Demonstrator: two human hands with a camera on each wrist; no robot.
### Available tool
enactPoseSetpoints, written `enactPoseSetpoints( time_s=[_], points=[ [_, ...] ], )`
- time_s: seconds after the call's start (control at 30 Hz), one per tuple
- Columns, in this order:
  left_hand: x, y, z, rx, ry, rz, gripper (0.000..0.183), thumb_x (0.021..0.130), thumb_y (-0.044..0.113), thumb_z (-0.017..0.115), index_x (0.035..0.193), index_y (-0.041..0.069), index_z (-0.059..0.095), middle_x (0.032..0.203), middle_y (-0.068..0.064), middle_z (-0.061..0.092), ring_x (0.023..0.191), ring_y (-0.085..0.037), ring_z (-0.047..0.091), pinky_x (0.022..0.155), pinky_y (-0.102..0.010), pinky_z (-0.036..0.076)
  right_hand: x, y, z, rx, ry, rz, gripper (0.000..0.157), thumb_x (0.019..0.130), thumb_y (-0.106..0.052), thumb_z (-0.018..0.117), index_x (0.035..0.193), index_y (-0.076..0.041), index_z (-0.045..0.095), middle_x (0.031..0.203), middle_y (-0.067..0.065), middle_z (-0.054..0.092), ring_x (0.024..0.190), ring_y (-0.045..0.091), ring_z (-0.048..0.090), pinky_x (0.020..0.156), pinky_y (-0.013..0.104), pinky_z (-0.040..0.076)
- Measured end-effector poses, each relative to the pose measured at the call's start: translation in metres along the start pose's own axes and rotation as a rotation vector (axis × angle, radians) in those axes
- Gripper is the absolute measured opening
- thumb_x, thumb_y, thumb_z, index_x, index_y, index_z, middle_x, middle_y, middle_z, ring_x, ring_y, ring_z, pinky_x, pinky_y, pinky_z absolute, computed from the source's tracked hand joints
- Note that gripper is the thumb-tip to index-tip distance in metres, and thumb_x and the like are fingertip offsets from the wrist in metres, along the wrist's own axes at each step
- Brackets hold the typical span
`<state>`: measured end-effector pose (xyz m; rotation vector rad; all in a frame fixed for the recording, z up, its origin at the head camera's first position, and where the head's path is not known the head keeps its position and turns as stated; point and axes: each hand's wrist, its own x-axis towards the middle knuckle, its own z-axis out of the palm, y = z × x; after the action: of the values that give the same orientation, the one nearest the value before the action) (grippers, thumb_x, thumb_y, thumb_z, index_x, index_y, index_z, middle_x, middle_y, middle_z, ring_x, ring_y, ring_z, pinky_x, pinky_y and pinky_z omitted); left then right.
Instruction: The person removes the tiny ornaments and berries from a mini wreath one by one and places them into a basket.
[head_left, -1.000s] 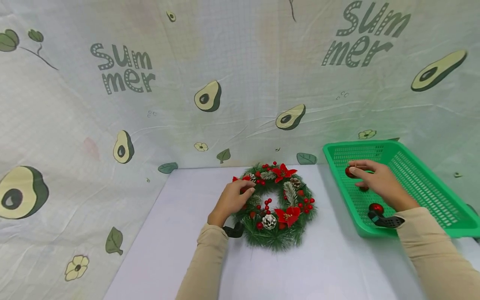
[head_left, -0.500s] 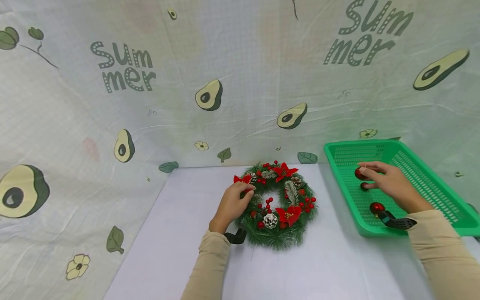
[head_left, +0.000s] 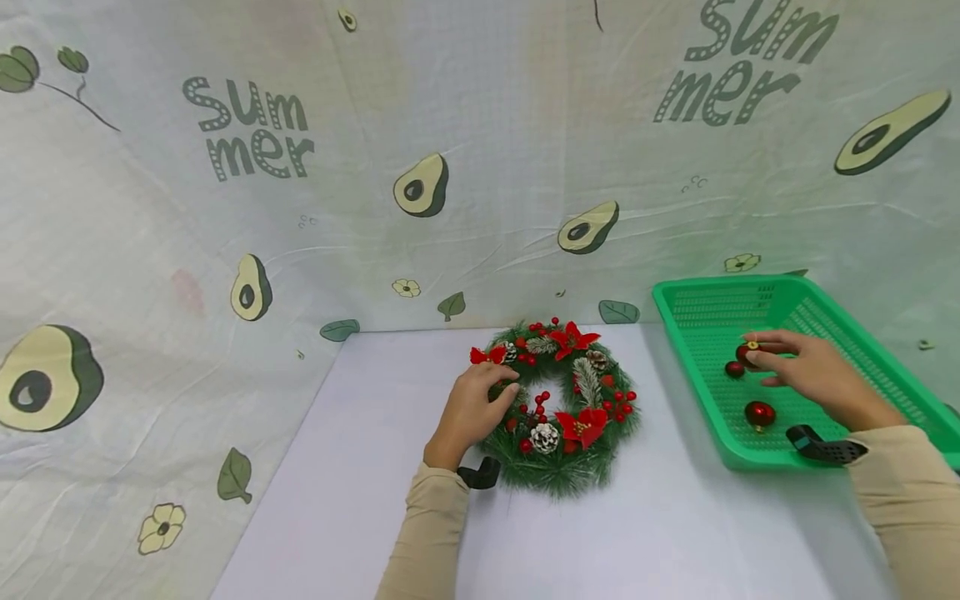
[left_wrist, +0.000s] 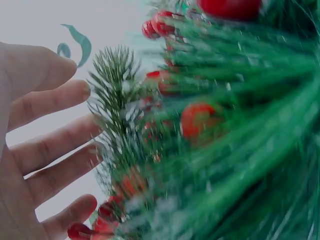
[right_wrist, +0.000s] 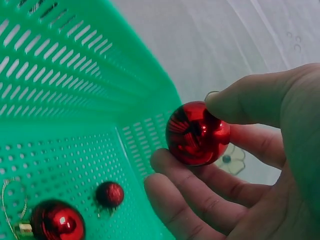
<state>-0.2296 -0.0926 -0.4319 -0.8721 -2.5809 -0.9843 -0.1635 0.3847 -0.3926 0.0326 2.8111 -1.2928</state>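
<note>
Over the basket, my right hand holds a shiny red Christmas bauble between thumb and fingers; its gold cap shows in the head view. Two more red baubles lie on the basket floor: a small one and a larger one with a gold cap and loop. My left hand is at the left side of a green Christmas wreath decorated with red flowers, berries and pinecones. In the left wrist view its fingers are spread and loosely extended, tips right at a pine sprig.
The green plastic basket stands on the right of the white table, its slotted walls rising around the baubles. Behind the table hangs a pale cloth printed with avocados and lettering. The wreath lies flat near the table's middle.
The right hand has moved right over the basket with the bauble, turning its gold cap into sight. The left hand stays by the wreath. The head view has shifted slightly.
</note>
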Motion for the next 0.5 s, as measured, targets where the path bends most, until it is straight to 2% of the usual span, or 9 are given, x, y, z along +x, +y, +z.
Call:
enactPoseSetpoints(
  time_s=[0.13, 0.2, 0.37, 0.5],
  points=[
    [0.003, 0.005, 0.005, -0.013, -0.003, -0.015, 0.021, 0.1, 0.025, 0.064, 0.117, 0.017, 0.074, 0.122, -0.002, 0.066, 0.12, -0.023, 0.057, 0.102, -0.046, 0.046, -0.001, 0.004, -0.004, -0.015, 0.0, 0.011, 0.069, 0.105, -0.042, 0.051, 0.151, 0.006, 0.034, 0.141, 0.038, 0.041, 0.086, 0.011, 0.071, 0.079, 0.046, 0.057],
    [0.003, 0.007, 0.008, -0.019, -0.015, -0.022, 0.022, 0.101, 0.025, 0.063, 0.118, 0.016, 0.074, 0.124, -0.002, 0.065, 0.121, -0.023, 0.057, 0.102, -0.046, 0.046, -0.002, 0.005, -0.005, -0.005, 0.001, 0.017, 0.069, 0.105, -0.042, 0.051, 0.151, 0.006, 0.033, 0.138, 0.038, 0.043, 0.086, 0.011, 0.07, 0.078, 0.044, 0.058],
    [0.004, 0.012, 0.013, -0.014, -0.009, -0.021, 0.022, 0.1, 0.026, 0.063, 0.117, 0.018, 0.074, 0.122, -0.001, 0.066, 0.117, -0.021, 0.06, 0.097, -0.044, 0.049, -0.005, 0.01, -0.009, -0.005, -0.002, 0.025, 0.067, 0.105, -0.04, 0.052, 0.148, 0.009, 0.035, 0.123, 0.03, 0.061, 0.084, 0.007, 0.068, 0.073, 0.037, 0.058],
    [0.005, 0.014, 0.014, -0.01, 0.008, -0.006, 0.021, 0.1, 0.025, 0.063, 0.116, 0.018, 0.075, 0.12, 0.0, 0.067, 0.114, -0.019, 0.062, 0.095, -0.042, 0.051, -0.007, 0.016, -0.015, -0.027, -0.035, 0.048, 0.065, 0.105, -0.038, 0.052, 0.145, 0.012, 0.037, 0.12, 0.029, 0.064, 0.084, 0.005, 0.067, 0.074, 0.037, 0.059]
  ],
)
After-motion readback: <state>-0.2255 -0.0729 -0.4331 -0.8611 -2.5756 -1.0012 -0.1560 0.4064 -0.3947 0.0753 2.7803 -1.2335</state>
